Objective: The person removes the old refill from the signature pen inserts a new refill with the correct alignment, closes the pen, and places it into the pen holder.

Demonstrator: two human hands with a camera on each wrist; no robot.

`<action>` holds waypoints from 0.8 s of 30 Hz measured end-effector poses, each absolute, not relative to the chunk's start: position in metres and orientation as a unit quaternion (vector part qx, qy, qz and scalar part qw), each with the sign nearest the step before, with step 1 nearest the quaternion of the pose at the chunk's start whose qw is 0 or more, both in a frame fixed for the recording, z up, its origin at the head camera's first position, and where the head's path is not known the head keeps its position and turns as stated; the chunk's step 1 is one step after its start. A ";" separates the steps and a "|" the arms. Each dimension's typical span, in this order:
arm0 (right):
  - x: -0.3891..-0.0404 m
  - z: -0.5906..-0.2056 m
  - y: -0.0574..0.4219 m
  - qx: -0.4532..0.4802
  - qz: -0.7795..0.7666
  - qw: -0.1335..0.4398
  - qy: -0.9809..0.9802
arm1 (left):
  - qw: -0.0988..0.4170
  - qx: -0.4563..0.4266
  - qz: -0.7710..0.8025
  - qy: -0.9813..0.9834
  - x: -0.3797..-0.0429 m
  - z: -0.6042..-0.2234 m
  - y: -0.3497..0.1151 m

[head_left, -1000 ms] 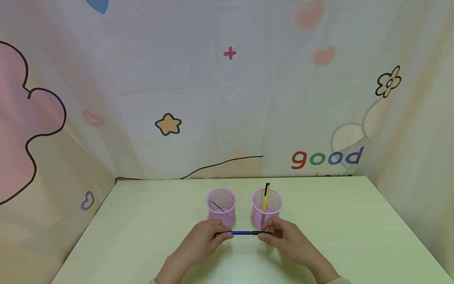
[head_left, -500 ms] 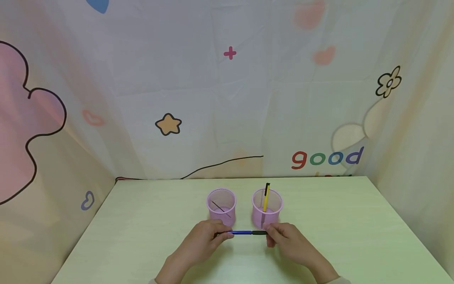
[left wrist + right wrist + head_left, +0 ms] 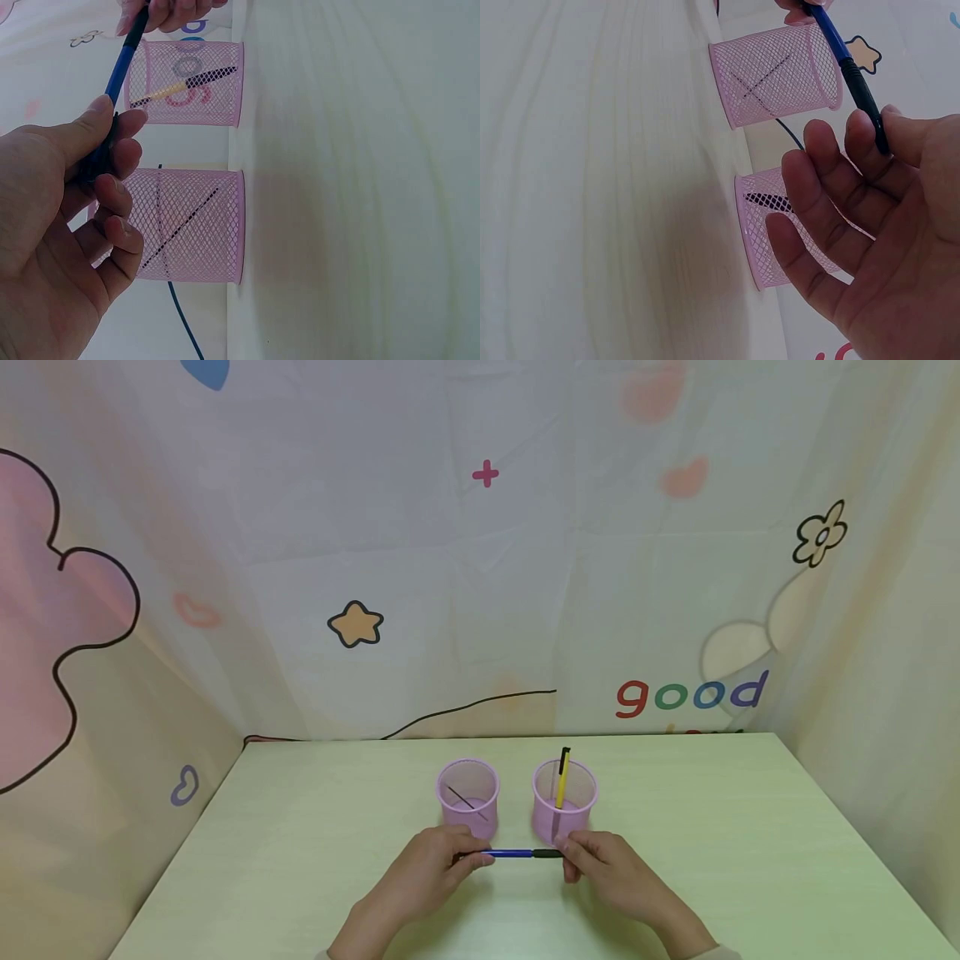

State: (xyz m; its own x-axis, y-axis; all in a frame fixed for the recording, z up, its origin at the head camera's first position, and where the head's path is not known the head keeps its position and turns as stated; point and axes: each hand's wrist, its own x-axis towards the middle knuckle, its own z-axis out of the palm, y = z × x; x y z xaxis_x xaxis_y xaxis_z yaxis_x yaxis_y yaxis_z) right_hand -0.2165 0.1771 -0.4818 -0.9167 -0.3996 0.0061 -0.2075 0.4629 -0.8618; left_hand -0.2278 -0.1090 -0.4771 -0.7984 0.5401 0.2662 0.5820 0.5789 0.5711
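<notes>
A blue pen (image 3: 513, 853) with a black grip section is held level in the air between both hands, in front of two pink mesh cups. My left hand (image 3: 435, 870) pinches its left end between thumb and fingers; that end is mostly hidden. At the black end, my right hand (image 3: 606, 867) pinches with thumb and index finger. In the right wrist view the other fingers of the right hand (image 3: 870, 217) spread loosely. The left cup (image 3: 468, 825) contains a thin dark stick (image 3: 467, 802), leaning diagonally. In the right cup (image 3: 573, 818) leans a yellow pen (image 3: 562, 782) with a black clip end.
Both cups stand side by side on a pale green table (image 3: 315, 827), just beyond the hands. A cloth backdrop (image 3: 420, 543) with printed shapes and letters rises behind the table and along its sides.
A second ago the right fingers were further apart around the pen's black end; the thumb has since moved up and that hand now pinches the tip. The left hand stays put.
</notes>
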 end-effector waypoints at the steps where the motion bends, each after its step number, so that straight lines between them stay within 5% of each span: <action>1: -0.217 -0.482 0.177 -0.179 -0.486 0.098 0.850 | 0.031 -0.316 -0.334 -0.888 -0.228 -0.477 -0.109; 24: -0.221 -0.485 0.180 -0.186 -0.495 0.090 0.844 | 0.036 -0.317 -0.333 -0.887 -0.229 -0.479 -0.110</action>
